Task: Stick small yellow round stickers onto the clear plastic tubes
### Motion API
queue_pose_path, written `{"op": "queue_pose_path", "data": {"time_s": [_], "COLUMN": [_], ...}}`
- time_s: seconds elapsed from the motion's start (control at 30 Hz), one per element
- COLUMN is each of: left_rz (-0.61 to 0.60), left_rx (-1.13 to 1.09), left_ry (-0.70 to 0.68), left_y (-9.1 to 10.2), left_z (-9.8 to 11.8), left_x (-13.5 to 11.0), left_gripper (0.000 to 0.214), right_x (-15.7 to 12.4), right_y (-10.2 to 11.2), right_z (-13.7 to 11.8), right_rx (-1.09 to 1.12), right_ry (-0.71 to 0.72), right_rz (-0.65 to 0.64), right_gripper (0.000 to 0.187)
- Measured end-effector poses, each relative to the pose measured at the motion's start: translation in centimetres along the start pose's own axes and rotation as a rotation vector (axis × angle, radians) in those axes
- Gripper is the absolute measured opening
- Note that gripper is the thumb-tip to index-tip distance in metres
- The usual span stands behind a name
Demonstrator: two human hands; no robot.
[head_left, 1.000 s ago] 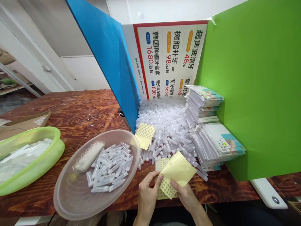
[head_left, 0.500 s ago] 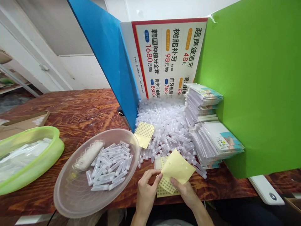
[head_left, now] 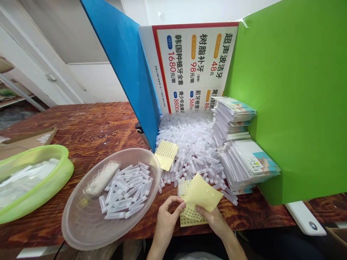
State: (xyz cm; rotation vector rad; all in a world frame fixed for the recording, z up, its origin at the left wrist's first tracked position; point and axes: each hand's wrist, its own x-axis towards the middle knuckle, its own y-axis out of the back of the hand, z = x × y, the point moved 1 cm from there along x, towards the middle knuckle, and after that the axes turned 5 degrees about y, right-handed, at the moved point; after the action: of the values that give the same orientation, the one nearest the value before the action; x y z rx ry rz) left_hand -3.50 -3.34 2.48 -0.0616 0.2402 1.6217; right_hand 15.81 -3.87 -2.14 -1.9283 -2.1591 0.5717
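At the table's near edge my left hand point(head_left: 166, 216) and my right hand point(head_left: 214, 218) both pinch a yellow sticker sheet point(head_left: 202, 195). Its upper leaf curls up off a sheet of small round stickers point(head_left: 189, 216) that lies flat below it. Just beyond the hands spreads a big heap of small clear plastic tubes point(head_left: 189, 144). A second yellow sticker sheet point(head_left: 166, 154) leans at the heap's left side. Left of my hands a clear round basin point(head_left: 78, 224) holds several of the same tubes and one larger white capped tube point(head_left: 102, 178).
A green plastic basin point(head_left: 54, 180) with clear bags stands at far left. Stacks of printed packets point(head_left: 244, 159) rise right of the tube heap. Blue point(head_left: 127, 65), printed white point(head_left: 195, 65) and green point(head_left: 292, 101) boards wall in the heap. A cardboard piece point(head_left: 24, 139) lies far left.
The lifted yellow leaf has sunk a little lower and flatter between my hands. My fingers keep their pinch on the sheet. Everything else stays put.
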Motion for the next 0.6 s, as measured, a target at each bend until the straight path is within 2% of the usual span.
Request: {"op": "queue_pose_path", "data": {"time_s": [0.1, 0.27, 0.4, 0.6], "left_rz": [-0.009, -0.075, -0.129, -0.135], "left_rx": [-0.003, -0.002, 0.03, 0.038], "left_ry": [0.008, -0.013, -0.031, -0.05], "left_y": [0.2, 0.61, 0.73, 0.43], "left_z": [-0.06, 0.31, 0.67, 0.58], "left_x": [-0.07, -0.11, -0.24, -0.37], "left_gripper": [0.035, 0.037, 0.037, 0.037], "right_x": [0.04, -0.01, -0.14, 0.0], "right_y": [-0.07, -0.16, -0.17, -0.26], "right_z": [0.15, 0.53, 0.67, 0.66], "right_rx": [0.013, -0.018, -0.047, -0.061], "right_ry": [0.005, -0.033, -0.047, -0.068], "right_rz": [-0.009, -0.006, 0.023, 0.062], "right_gripper": [0.06, 0.063, 0.049, 0.049]}}
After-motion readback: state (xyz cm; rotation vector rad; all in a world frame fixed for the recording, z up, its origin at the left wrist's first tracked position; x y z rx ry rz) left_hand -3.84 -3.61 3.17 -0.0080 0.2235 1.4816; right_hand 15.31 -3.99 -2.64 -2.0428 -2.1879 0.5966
